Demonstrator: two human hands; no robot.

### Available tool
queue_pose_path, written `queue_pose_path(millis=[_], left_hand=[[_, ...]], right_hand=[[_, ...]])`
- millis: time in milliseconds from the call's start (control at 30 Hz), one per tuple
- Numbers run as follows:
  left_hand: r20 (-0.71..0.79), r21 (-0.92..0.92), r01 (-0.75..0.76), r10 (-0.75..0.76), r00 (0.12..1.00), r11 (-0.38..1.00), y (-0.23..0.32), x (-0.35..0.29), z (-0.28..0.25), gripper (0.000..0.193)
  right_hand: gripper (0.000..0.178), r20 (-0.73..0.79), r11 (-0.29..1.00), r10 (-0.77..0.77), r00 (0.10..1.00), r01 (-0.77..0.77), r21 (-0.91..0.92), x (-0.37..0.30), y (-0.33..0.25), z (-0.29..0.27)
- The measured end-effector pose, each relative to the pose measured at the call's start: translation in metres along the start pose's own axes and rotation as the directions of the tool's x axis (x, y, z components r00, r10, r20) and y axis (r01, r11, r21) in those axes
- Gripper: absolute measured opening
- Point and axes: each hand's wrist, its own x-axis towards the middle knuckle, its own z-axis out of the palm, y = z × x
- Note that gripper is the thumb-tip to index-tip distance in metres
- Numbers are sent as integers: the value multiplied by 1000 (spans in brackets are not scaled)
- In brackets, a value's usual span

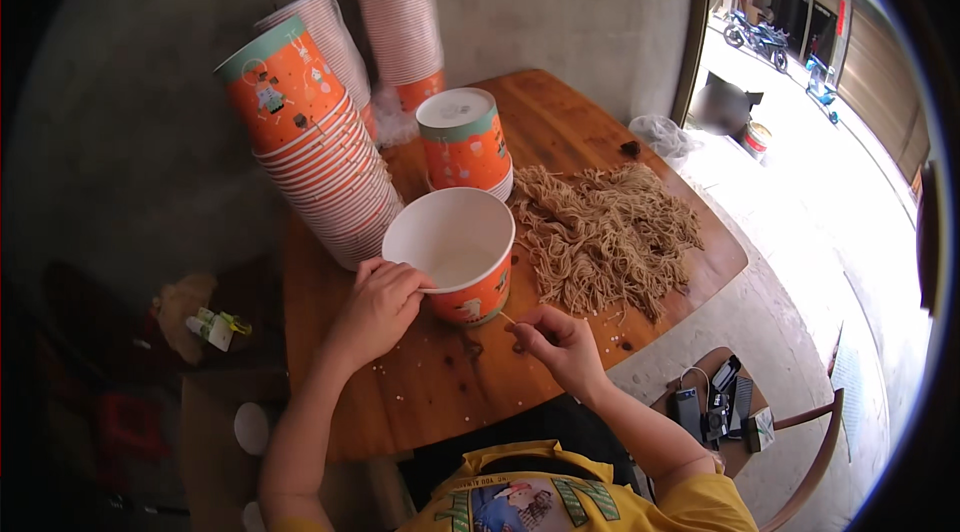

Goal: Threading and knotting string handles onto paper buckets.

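An orange paper tub (pixel 470 304) with a white inside stands upright, mouth up, on the wooden table in front of me. My left hand (pixel 378 310) is closed on its near left rim, thumb side against the wall. By the tub's lower right edge, my right hand (pixel 556 340) pinches a thin pale strand (pixel 506 317) that reaches to the base. Whether the strand is fixed to the tub, I cannot tell. Just right of the tub lies a loose heap of tan strands (pixel 610 237). Behind it, an upside-down orange tub (pixel 465 152) sits over other rims.
A tall leaning stack of tubs (pixel 325 172) rises at the left. Two plastic-wrapped stacks (pixel 400 27) stand against the wall. Small white bits dot the wooden table (pixel 440 382). At lower right, a stool (pixel 720 402) carries a phone and small devices. A cardboard box (pixel 215 432) stands lower left.
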Motion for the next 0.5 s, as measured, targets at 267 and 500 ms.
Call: queue_pose_path(millis=[267, 500], left_hand=[[155, -490, 302, -260, 953, 818, 23, 25, -6, 17], [337, -659, 446, -293, 895, 605, 21, 43, -11, 23]], right_hand=[[10, -86, 968, -230, 969, 220, -119, 13, -7, 0], [9, -35, 773, -564, 825, 512, -375, 33, -9, 2]])
